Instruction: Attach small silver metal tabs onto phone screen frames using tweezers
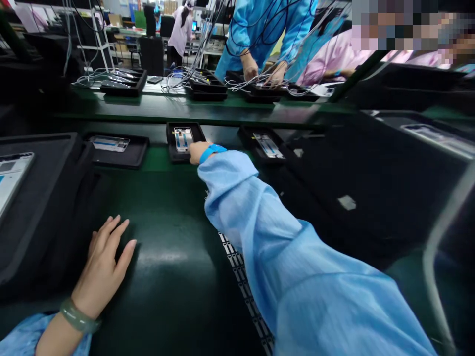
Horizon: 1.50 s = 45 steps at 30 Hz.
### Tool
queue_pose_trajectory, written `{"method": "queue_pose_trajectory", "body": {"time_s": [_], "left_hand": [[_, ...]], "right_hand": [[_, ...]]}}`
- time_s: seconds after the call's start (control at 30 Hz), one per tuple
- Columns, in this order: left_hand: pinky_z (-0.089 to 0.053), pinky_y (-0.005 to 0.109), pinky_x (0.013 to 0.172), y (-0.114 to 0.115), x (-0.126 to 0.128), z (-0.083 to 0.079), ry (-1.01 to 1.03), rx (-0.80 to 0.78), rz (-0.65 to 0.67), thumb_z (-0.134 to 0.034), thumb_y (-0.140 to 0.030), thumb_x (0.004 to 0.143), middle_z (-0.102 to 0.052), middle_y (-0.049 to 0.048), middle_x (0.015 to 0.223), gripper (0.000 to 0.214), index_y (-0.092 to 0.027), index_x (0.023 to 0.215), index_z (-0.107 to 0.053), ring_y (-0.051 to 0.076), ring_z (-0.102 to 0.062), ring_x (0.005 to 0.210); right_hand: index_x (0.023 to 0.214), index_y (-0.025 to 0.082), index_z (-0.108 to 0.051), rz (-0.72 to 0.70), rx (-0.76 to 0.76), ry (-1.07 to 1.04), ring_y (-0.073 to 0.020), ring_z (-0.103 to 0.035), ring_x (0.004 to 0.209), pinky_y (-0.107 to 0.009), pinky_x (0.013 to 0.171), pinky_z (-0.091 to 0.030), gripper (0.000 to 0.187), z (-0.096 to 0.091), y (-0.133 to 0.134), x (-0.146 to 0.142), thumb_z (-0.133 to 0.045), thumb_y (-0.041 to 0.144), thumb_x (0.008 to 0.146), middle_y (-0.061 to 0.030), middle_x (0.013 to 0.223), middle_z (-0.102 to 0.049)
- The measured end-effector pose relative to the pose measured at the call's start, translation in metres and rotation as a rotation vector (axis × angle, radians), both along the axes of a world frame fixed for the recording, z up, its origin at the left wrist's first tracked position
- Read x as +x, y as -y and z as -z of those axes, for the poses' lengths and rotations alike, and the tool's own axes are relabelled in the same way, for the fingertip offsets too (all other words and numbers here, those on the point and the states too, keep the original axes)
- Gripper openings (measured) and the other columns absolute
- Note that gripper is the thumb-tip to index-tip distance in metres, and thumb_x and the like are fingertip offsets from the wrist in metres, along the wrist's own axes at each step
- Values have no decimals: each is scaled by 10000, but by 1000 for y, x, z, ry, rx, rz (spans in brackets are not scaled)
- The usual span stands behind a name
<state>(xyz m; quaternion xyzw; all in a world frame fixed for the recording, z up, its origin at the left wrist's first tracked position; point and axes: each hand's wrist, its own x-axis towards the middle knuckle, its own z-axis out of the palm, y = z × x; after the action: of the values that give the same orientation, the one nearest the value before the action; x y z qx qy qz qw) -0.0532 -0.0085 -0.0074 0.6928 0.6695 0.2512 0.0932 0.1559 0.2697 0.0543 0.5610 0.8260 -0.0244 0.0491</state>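
My right hand point(199, 152) reaches far forward and its curled fingers are at the near right corner of a small black tray point(171, 156). Inside that tray lies a silver phone frame point(183, 138) with blue strips; my fingers partly cover its lower right edge. The fingertips themselves are hidden. Low on the left, my left hand point(106, 254) hovers over or rests on the dark green work surface point(166, 277), fingers stretched and thumb apart, with nothing in it. A stack of black trays point(40, 198) stands just left of it.
Black trays with phone frames lie to the left point(140, 153) and right point(245, 133) of the reached tray. A strip of small metal pieces point(237, 264) runs beneath my right sleeve. More black trays point(330, 198) are stacked at right. Across the raised shelf, a co-worker's hands point(250, 66) work among cables.
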Motion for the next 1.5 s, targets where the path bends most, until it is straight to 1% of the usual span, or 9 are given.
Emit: {"method": "queue_pose_trajectory", "body": {"time_s": [0.2, 0.43, 0.63, 0.77, 0.87, 0.97, 1.03, 1.23, 1.5], "left_hand": [[-221, 538, 1082, -1, 6, 1, -3, -5, 41, -393, -416, 876, -397, 75, 1368, 433, -256, 1279, -396, 242, -287, 1325], [-291, 516, 1059, -1, 4, -5, 57, -20, 17, -397, -417, 874, -407, 93, 1360, 458, -231, 1293, -379, 237, -317, 1309], [-288, 463, 1080, 1, 6, -6, 74, 6, 80, -391, -404, 878, -393, 85, 1368, 450, -214, 1286, -402, 224, -318, 1305], [-281, 450, 1088, 1, 7, -6, 69, 13, 88, -381, -411, 881, -391, 92, 1363, 460, -195, 1286, -408, 223, -332, 1296], [-286, 444, 1087, -1, 9, -9, 58, 24, 95, -385, -403, 882, -390, 86, 1362, 445, -198, 1276, -420, 220, -330, 1298], [-298, 437, 1081, -8, 15, -18, 25, 30, 147, -400, -391, 882, -372, 77, 1379, 437, -202, 1275, -419, 217, -302, 1314], [-281, 451, 1086, -16, 27, -26, -36, 40, 251, -395, -393, 885, -378, 83, 1381, 438, -189, 1272, -421, 218, -283, 1324], [-237, 471, 1088, -48, 100, -42, -324, -34, 685, -330, -455, 900, -387, 118, 1401, 505, -153, 1295, -419, 244, -263, 1337], [-144, 636, 1032, -75, 169, -18, -431, -88, 698, -336, -562, 857, -373, 178, 1399, 616, -178, 1335, -391, 361, -313, 1293]], "right_hand": [[1186, 170, -525, -111, 71, 99, -263, -602, 966, -340, 734, -439, 319, 11, 25, 42, -389, 187, 898, -161, 1170, -541], [1093, 238, -598, -388, 11, 72, -195, -597, 910, -254, 645, -400, 259, -23, 105, 41, -499, 299, 861, -52, 1113, -599], [1042, 187, -593, -736, -362, 18, -147, -592, 671, -251, 476, -339, 267, -24, 222, 47, -562, 309, 807, -67, 1015, -629], [895, 186, -637, -853, -694, -449, -123, -598, 740, -215, 579, -437, 201, -26, 247, 64, -610, 347, 778, -20, 855, -643], [770, 135, -609, -514, -712, -1031, -121, -602, 802, -233, 728, -491, 308, -22, 218, 82, -442, 369, 882, -72, 869, -633], [698, 137, -571, 168, -368, -1370, -60, -501, 479, -189, 444, -454, 500, -1, 172, 99, -339, 542, 878, -47, 731, -607], [681, 139, -549, 448, -191, -1493, -42, -463, 429, -167, 391, -437, 471, 19, 145, 106, -414, 560, 842, -20, 655, -572], [724, 150, -534, 542, -230, -1603, -94, -625, 650, -235, 626, -574, 237, 58, 112, 109, -713, 301, 688, 17, 641, -581], [770, 161, -508, 573, -162, -1513, -130, -659, 552, -226, 490, -572, 241, 75, 106, 107, -697, 289, 693, 12, 615, -608]]}}
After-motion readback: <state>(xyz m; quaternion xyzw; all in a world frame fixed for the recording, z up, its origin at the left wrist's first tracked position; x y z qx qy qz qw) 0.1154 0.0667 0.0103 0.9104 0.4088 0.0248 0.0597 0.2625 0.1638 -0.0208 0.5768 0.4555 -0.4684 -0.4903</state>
